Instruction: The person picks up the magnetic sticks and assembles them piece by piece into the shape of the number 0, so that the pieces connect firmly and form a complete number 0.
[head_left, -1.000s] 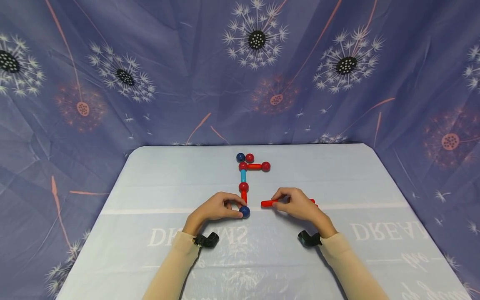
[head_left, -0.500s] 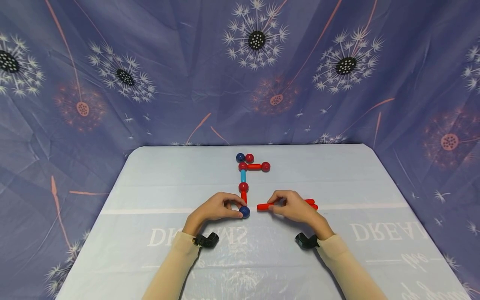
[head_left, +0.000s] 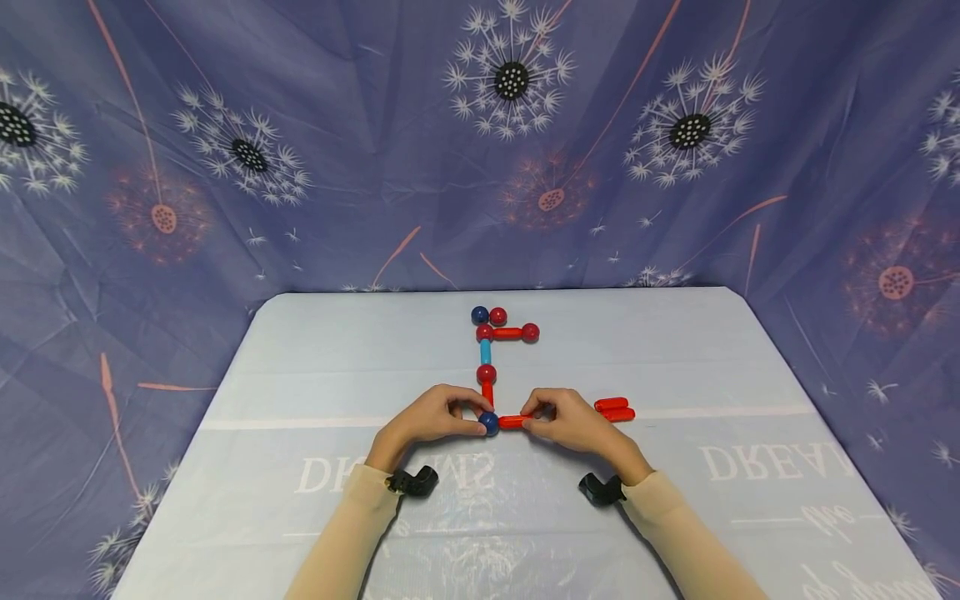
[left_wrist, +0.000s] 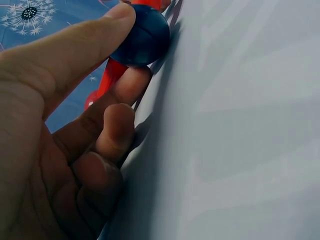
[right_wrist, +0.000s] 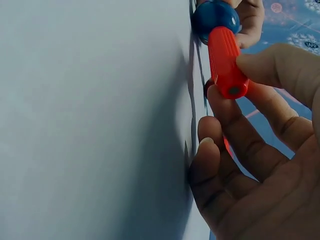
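My left hand (head_left: 437, 412) pinches a dark blue ball (head_left: 489, 423) between thumb and fingers on the table. From the right, my right hand (head_left: 573, 422) pinches a ridged red rod (head_left: 512, 422), whose far end touches that ball; the right wrist view shows the rod (right_wrist: 226, 60) against the ball (right_wrist: 216, 21). Behind the blue ball, another red rod (head_left: 488, 393) runs back to a red ball (head_left: 487, 374). A light blue rod (head_left: 485, 353) leads on to a second red ball (head_left: 485, 333), joined by a red rod (head_left: 507, 334) to a third red ball (head_left: 530, 332).
A loose dark blue ball (head_left: 480, 315) and a red ball (head_left: 498, 316) sit at the back, close to the joined pieces. Two red rods (head_left: 614, 409) lie side by side right of my right hand. A patterned curtain (head_left: 360, 150) hangs behind the table (head_left: 300, 350).
My right hand has moved left with the red rod, bringing its end against the blue ball. The two loose red rods have come into full view. My left hand stays put.
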